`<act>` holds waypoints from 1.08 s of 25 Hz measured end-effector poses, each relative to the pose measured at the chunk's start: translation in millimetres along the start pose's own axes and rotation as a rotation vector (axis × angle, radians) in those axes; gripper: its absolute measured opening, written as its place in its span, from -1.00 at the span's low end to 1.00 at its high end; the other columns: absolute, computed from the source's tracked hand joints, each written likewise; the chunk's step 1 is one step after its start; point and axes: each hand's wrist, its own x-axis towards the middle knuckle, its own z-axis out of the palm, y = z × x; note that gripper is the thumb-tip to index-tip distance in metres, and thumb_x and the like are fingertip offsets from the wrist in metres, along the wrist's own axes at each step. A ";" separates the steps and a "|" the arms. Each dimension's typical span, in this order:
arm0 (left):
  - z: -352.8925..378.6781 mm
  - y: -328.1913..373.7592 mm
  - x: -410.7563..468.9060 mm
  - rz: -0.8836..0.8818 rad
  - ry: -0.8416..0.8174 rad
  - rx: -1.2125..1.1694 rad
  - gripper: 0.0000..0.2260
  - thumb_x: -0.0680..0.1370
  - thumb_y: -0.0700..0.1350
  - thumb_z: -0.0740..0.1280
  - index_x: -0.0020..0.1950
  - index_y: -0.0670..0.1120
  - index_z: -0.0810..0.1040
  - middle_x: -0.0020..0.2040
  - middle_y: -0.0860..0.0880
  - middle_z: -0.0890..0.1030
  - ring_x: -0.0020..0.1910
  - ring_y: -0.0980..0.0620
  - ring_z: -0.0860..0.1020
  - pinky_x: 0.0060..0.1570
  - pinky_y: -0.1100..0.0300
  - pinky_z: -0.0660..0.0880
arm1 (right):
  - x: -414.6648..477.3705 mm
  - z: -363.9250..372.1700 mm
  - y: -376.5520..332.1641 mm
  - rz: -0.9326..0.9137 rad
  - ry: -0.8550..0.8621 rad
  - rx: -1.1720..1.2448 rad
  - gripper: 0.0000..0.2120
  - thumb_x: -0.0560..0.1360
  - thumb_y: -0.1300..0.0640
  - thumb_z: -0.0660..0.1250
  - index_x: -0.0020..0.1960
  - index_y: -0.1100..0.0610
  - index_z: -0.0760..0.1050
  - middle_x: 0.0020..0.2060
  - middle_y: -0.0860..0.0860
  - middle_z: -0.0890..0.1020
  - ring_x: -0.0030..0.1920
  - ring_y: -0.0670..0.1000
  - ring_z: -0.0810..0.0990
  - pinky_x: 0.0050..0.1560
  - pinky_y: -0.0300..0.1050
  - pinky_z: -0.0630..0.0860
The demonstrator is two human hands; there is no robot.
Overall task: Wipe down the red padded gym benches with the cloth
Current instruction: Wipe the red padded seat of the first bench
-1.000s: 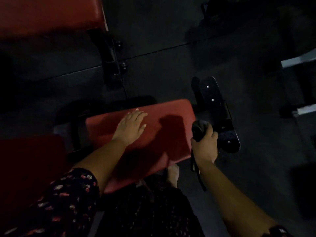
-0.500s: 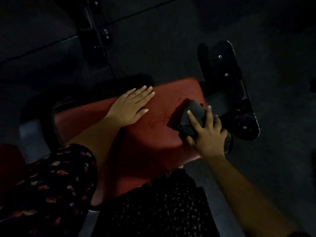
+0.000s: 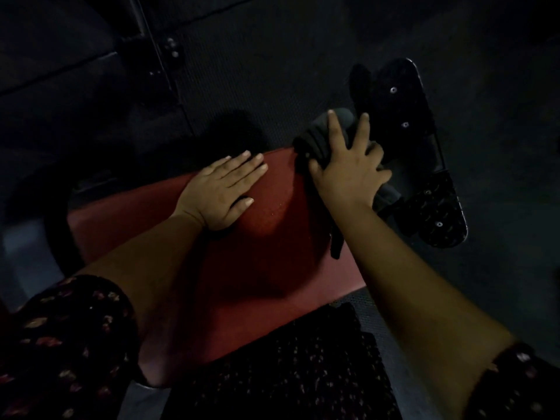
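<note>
A red padded bench seat (image 3: 266, 256) fills the middle of the view. My left hand (image 3: 221, 192) rests flat on its top with straight fingers. At the seat's far right corner lies a dark grey cloth (image 3: 321, 137), bunched up and hanging partly over the edge. My right hand (image 3: 348, 165) presses on the cloth with its fingers spread; a dark strap-like end of the cloth dangles below my wrist.
A black metal footplate (image 3: 424, 165) with bolts stands just right of the seat. A dark frame post (image 3: 157, 56) of another machine rises at the back left. Dark rubber floor (image 3: 272, 56) surrounds the bench. My patterned clothing (image 3: 288, 374) is at the bottom.
My right hand has pushed the cloth from the seat's right side up to its far right corner. Earlier it held the cloth off the seat. My left hand has stayed flat on the pad.
</note>
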 end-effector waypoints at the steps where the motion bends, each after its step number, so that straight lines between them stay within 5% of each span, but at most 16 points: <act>1: -0.3 0.7 -0.9 0.001 0.001 -0.001 -0.47 0.64 0.08 0.03 0.57 -0.11 0.17 0.56 -0.03 0.16 0.57 0.13 -0.08 0.53 0.13 -0.07 | 2.6 -0.6 -1.2 -0.051 -0.005 -0.035 -0.21 0.47 -0.31 0.24 0.55 -0.26 -0.11 0.57 0.11 -0.02 0.37 0.32 0.25 0.12 0.36 0.37; 9: -11.7 7.5 3.0 -0.047 -0.082 0.015 -0.46 0.65 0.10 0.01 0.59 -0.07 0.13 0.59 -0.03 0.13 0.56 -0.01 0.12 0.52 0.03 0.04 | -45.6 3.0 37.2 -0.280 -0.035 -0.093 -0.21 0.49 -0.11 0.36 0.56 -0.24 -0.03 0.55 0.08 0.07 0.29 0.30 0.32 0.16 0.30 0.38; 14: -21.0 18.5 -4.3 -0.128 -0.154 0.016 -0.47 0.64 0.10 -0.02 0.59 -0.06 0.14 0.59 -0.04 0.15 0.56 -0.05 0.13 0.54 -0.01 0.02 | -139.0 45.1 88.4 -0.097 -0.044 -0.083 -0.07 0.35 -0.07 0.52 0.56 -0.22 0.05 0.53 0.10 0.20 0.22 0.34 0.40 0.05 0.34 0.46; 19: -25.0 36.7 -73.7 -0.388 -0.023 -0.059 -0.50 0.63 0.06 0.03 0.56 -0.07 0.25 0.55 -0.07 0.28 0.54 -0.08 0.19 0.53 -0.01 -0.02 | -210.1 61.0 104.8 0.033 -0.191 -0.096 -0.13 0.47 -0.08 0.40 0.57 -0.22 -0.10 0.57 0.07 0.06 0.29 0.30 0.32 0.10 0.30 0.43; 22: -15.4 47.2 -121.5 -0.530 0.055 -0.097 -0.50 0.62 0.04 0.08 0.54 -0.10 0.30 0.53 -0.10 0.32 0.53 -0.11 0.21 0.50 -0.06 0.01 | -194.9 48.6 83.2 0.050 -0.209 -0.036 -0.22 0.53 -0.10 0.30 0.57 -0.21 -0.12 0.57 0.07 0.02 0.37 0.30 0.23 0.22 0.30 0.36; 27: -8.4 44.7 -130.0 -0.554 0.098 -0.087 -0.52 0.60 0.02 0.10 0.49 -0.11 0.37 0.49 -0.12 0.37 0.50 -0.14 0.25 0.47 -0.11 0.08 | -98.0 22.3 15.6 0.012 -0.021 0.059 -0.29 0.54 -0.03 0.33 0.57 -0.15 0.03 0.53 0.05 0.12 0.37 0.27 0.24 0.13 0.29 0.43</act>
